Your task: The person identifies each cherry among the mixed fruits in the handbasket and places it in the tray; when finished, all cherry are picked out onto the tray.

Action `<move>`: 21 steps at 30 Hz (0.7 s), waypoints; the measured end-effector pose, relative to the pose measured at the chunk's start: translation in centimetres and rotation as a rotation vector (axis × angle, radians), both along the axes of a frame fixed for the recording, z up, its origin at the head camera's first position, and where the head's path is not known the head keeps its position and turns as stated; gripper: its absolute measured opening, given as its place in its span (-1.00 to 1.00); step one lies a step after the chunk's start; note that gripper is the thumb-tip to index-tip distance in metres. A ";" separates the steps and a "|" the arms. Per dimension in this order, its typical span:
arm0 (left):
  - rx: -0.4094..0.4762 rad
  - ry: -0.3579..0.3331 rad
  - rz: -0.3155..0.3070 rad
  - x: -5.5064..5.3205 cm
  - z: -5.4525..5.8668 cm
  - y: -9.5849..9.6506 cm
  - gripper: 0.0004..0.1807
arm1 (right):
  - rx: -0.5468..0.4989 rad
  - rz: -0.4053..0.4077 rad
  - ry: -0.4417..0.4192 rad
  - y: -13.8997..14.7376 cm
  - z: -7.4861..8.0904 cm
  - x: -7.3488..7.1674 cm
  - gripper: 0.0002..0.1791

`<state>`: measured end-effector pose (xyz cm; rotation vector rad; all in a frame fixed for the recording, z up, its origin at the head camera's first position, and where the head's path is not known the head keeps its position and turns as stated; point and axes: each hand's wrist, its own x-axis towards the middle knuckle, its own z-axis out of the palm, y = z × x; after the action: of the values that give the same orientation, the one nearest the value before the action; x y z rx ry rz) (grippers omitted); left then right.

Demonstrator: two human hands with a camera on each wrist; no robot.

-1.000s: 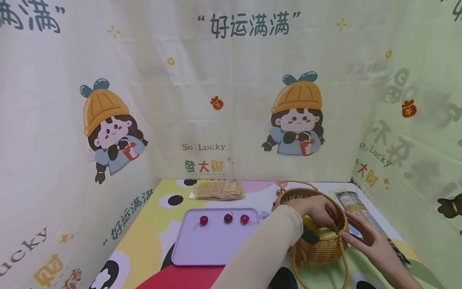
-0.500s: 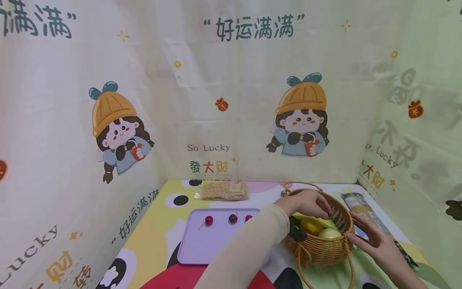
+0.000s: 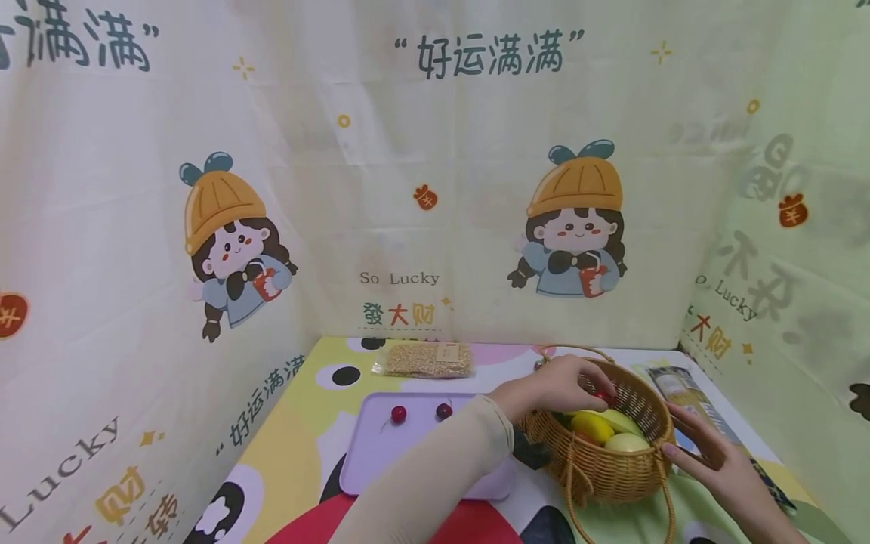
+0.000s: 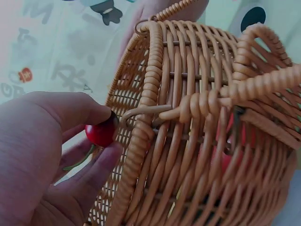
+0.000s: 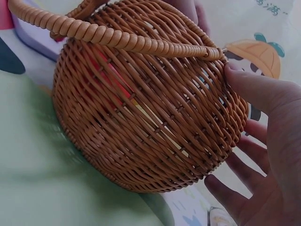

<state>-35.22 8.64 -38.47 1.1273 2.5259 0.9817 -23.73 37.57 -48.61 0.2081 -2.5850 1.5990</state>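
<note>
My left hand [image 3: 553, 385] is over the mouth of the wicker basket [image 3: 615, 476], pinching a red cherry [image 4: 100, 134] between thumb and fingertip. A green stem hangs from the cherry in the left wrist view. My right hand [image 3: 714, 461] touches the basket's right side, its thumb at the rim and its fingers spread along the outer wall. Inside the basket lie a yellow lemon-like fruit [image 3: 591, 428], a pale round fruit [image 3: 625, 443] and a long yellow-green one [image 3: 621, 421]. Two cherries show on the lilac tray [image 3: 367, 468]; the sleeve covers part of it.
A clear bag of grains [image 3: 424, 360] lies behind the tray. Right of the basket is a printed packet [image 3: 693, 400], partly behind my right hand. The basket's looped handle [image 3: 669, 506] hangs at its front. Printed curtains enclose the table.
My left hand has come up from inside the basket and moved left, with a cherry in its fingers. The right hand stays at the basket's side. The head view has shifted slightly.
</note>
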 end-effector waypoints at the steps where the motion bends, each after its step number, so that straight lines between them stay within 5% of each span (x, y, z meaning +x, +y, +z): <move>1: 0.013 0.000 0.004 0.1 0.0 -0.3 -0.79 | 0.001 0.001 0.004 0.0 0.0 0.0 -0.21; 8: 0.128 -0.009 0.060 0.8 -0.4 -2.6 -0.78 | 0.014 -0.012 0.011 0.2 -0.2 0.1 -0.22; 14: 0.243 -0.007 0.038 0.9 -0.5 -4.8 -0.74 | 0.019 -0.026 -0.002 0.3 -0.2 0.3 -0.21; 21: 0.410 -0.105 0.104 1.6 -1.2 -9.1 -0.71 | 0.009 -0.020 -0.007 -0.1 0.1 0.2 -0.21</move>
<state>-33.61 -0.42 -39.64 1.0124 2.3830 1.5953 -23.52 37.50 -48.48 0.1768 -2.5914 1.5849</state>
